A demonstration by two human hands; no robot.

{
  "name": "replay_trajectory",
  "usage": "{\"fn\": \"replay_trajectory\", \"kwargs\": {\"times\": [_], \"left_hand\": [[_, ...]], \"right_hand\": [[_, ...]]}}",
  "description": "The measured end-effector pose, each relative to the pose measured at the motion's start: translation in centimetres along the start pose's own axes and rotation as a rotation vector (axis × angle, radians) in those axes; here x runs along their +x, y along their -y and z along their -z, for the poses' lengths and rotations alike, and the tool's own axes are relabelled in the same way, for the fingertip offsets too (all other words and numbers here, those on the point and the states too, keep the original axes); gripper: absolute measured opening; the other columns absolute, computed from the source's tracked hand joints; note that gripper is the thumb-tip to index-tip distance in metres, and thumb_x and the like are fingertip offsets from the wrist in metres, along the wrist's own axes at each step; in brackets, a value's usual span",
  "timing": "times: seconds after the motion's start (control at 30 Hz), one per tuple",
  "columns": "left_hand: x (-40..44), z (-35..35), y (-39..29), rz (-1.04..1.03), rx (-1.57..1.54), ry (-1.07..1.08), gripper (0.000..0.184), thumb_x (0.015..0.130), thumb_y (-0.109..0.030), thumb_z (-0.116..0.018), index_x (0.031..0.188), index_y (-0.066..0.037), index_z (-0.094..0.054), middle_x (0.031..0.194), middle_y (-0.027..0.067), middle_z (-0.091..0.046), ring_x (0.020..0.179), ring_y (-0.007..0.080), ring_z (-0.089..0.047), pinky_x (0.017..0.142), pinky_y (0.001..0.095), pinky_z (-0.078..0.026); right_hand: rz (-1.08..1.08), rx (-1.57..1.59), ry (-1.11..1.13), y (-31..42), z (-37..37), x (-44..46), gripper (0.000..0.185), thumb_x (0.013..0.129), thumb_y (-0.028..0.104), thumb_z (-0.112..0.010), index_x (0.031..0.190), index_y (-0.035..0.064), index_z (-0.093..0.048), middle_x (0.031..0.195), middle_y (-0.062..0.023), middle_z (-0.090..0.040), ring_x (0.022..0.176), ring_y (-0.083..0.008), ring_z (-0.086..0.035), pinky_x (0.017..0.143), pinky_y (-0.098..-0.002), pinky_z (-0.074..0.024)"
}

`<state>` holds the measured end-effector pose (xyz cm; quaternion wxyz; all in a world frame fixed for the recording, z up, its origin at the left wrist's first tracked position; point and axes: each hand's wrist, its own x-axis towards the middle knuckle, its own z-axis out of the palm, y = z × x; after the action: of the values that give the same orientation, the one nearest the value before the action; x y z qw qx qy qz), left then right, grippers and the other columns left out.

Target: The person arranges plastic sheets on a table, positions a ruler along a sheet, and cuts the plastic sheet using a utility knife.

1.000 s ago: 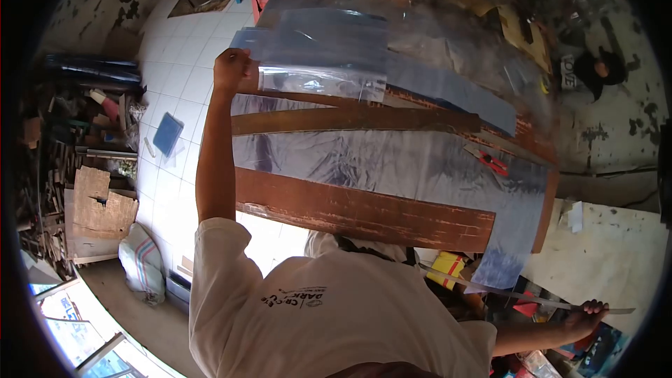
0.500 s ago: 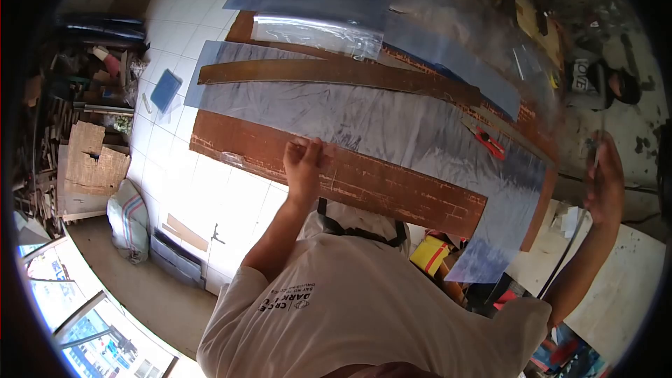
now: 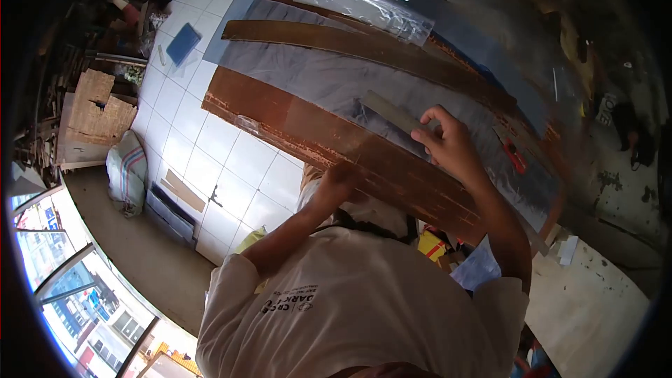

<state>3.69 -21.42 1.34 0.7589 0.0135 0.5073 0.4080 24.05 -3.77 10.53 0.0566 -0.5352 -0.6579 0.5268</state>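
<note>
While pinching a grey metal strip (image 3: 390, 113) in the right hand (image 3: 448, 141), cannot tell the grip of the left hand (image 3: 341, 182) toward eight o'clock.

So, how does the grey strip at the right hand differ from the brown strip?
The grey strip is pale, the brown strip darker. The grey strip is in the right hand; the brown strip lies on the sheet, no hand on it. The grey strip looks narrower than the brown strip. Both look flat.
</note>
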Motion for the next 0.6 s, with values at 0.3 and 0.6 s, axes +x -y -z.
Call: {"fn": "replay_trajectory", "kwargs": {"times": [0.3, 0.6], "left_hand": [[6.6, 6.0, -9.4, -1.242, 1.340, -0.870, 0.045, 0.084, -0.023, -0.076, 0.122, -0.005, -0.059, 0.131, 0.0141, -0.057, 0.129, 0.0357, -0.048, 0.111, 0.0528, -0.033], [8.5, 8.4, -10.4, -1.180, 1.255, -0.769, 0.057, 0.081, -0.033, -0.081, 0.126, -0.006, -0.058, 0.136, 0.0151, -0.054, 0.132, 0.0384, -0.047, 0.114, 0.0579, -0.031]], "right_hand": [[0.041, -0.087, -0.060, 0.9, -7.7, 10.7, 0.030, 0.082, 0.029, -0.082, 0.088, 0.0071, -0.062, 0.057, -0.0036, -0.061, 0.052, -0.0130, -0.060, 0.054, -0.0314, -0.0455], [-0.124, 0.017, -0.027, 2.1, -9.8, 13.5, 0.030, 0.074, 0.019, -0.087, 0.076, 0.0046, -0.061, 0.060, -0.0033, -0.064, 0.047, -0.0092, -0.056, 0.044, -0.0252, -0.0404]]}}
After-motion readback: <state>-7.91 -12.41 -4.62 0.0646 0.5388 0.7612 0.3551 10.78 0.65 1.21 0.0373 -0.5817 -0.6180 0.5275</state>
